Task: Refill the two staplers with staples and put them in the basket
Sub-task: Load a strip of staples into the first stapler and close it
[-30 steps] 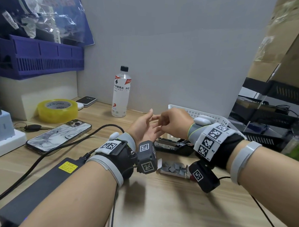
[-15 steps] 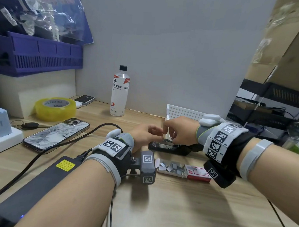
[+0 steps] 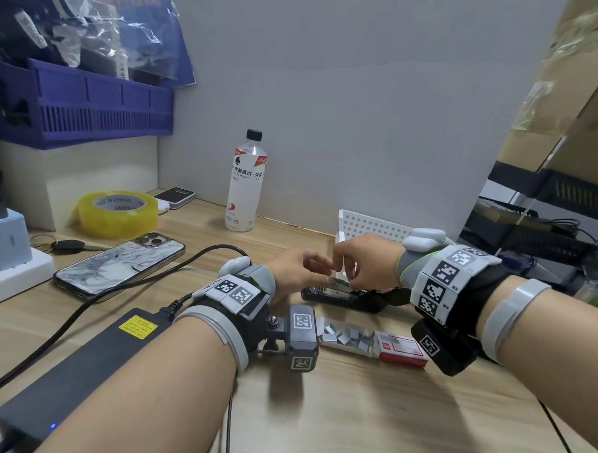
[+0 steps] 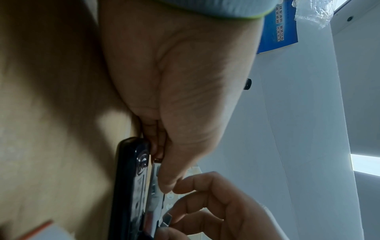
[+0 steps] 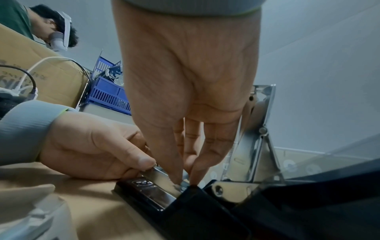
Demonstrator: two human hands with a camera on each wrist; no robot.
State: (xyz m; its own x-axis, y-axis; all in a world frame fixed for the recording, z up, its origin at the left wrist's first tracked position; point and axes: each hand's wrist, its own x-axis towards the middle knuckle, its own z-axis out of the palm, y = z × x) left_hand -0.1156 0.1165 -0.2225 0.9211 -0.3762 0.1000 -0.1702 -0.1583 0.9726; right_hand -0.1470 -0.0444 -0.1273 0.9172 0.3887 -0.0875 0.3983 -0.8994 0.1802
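A black stapler (image 3: 342,298) lies on the desk with its metal lid (image 5: 257,138) swung up and its magazine (image 5: 162,180) uncovered. My left hand (image 3: 318,266) holds the stapler's front end, fingers curled beside it and thumb (image 5: 144,162) on the magazine rail. Over the magazine, near the hinge, my right hand (image 3: 343,272) pinches a short strip of staples (image 4: 167,218) between thumb and fingers. The white perforated basket (image 3: 369,226) stands just behind my hands. A red staple box (image 3: 402,349) with its tray of loose staple strips (image 3: 349,336) lies in front. I see only one stapler.
A black power brick (image 3: 89,361) and its cable (image 3: 144,274) cross the desk at the left. Beyond them lie a phone (image 3: 121,263), a yellow tape roll (image 3: 116,211) and keys (image 3: 63,245). A water bottle (image 3: 246,186) stands by the wall. Black trays (image 3: 544,233) sit at the right.
Both hands came down from mid-air to the stapler. The left hand, open palm-up a second ago, now holds the stapler's front. The right hand has brought its pinched staples to the magazine.
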